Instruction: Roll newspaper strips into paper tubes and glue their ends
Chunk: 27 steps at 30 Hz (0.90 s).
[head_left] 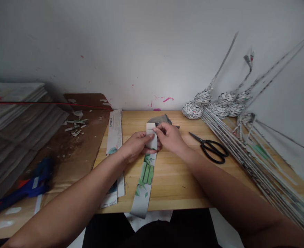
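Observation:
A long strip of printed paper (148, 174) with green leaf pictures runs from between my hands down toward the table's front edge. My left hand (139, 144) is closed on its upper part, thumb on top and fingers beneath. At the strip's top right edge, my right hand (169, 136) pinches the paper near a dark crease line. Behind the hands lies a grey crumpled thing (162, 119), partly hidden. More cut paper strips (114, 132) lie left of my left hand.
Black-handled scissors (212, 150) lie to the right. Beyond them are a bundle of rolled newspaper sticks (234, 148) and woven newspaper balls (193, 109) against the wall. On the left are a blue glue gun (35, 186), paper scraps (76, 127) and a newspaper stack (20, 124).

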{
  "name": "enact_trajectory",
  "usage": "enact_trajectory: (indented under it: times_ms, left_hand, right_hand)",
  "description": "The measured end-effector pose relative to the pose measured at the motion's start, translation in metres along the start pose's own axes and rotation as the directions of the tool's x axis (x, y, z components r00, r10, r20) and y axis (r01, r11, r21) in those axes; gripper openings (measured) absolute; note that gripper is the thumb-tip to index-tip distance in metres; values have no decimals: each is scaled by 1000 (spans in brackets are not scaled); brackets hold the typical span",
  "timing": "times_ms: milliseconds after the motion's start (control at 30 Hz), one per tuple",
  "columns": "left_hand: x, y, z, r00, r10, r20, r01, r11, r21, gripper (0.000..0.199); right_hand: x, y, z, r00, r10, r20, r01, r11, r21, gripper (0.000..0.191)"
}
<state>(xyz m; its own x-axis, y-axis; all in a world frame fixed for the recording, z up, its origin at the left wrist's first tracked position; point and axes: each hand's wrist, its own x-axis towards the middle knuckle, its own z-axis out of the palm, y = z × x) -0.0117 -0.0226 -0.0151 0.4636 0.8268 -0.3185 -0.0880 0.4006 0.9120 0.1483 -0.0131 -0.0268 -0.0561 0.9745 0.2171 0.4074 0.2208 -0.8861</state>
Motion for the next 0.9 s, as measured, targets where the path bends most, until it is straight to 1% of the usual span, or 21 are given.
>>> enact_trajectory:
  times_ms: [33, 67, 100, 167, 233, 300, 400, 500, 700, 900]
  left_hand:
    - [0, 1, 1, 999, -26, -24, 25, 999, -46, 19]
    - [0, 3, 1, 997, -50, -51, 45, 995, -87, 16]
    - [0, 4, 1, 996, -65, -69, 56, 991, -119, 14]
    - [0, 7, 2, 995, -68, -79, 55, 986, -157, 16]
    - [0, 8, 2, 995, -51, -83, 38, 987, -159, 19]
    - [-1, 8, 1, 995, -30, -97, 17, 991, -134, 22]
    - [0, 7, 0, 994, 4, -105, -12, 997, -77, 22]
    - [1, 5, -1, 996, 26, -90, -29, 999, -31, 22]
    - [0, 4, -2, 997, 29, -76, -26, 998, 49, 24]
    - [-2, 6, 0, 997, 35, -72, -26, 993, 118, 29]
  right_hand:
    - [0, -1, -1, 1000, -12, 0, 12, 1000, -18, 21]
    - [0, -2, -2, 1000, -5, 12, 5, 1000, -2, 21]
    - [1, -3, -3, 999, 18, 38, -19, 999, 46, 22]
    - [3, -4, -5, 990, 84, 115, -106, 974, 200, 26]
    - [6, -6, -8, 972, 131, 195, -192, 922, 336, 31]
    - [7, -7, -11, 953, 153, 263, -252, 881, 400, 33]
    - [8, -8, -13, 942, 140, 306, -262, 876, 404, 33]
    - [7, -7, -13, 943, 134, 306, -252, 887, 387, 33]
    - [7, -3, -11, 938, 161, 307, -278, 877, 391, 28]
    - [8, 2, -11, 935, 151, 322, -274, 884, 380, 26]
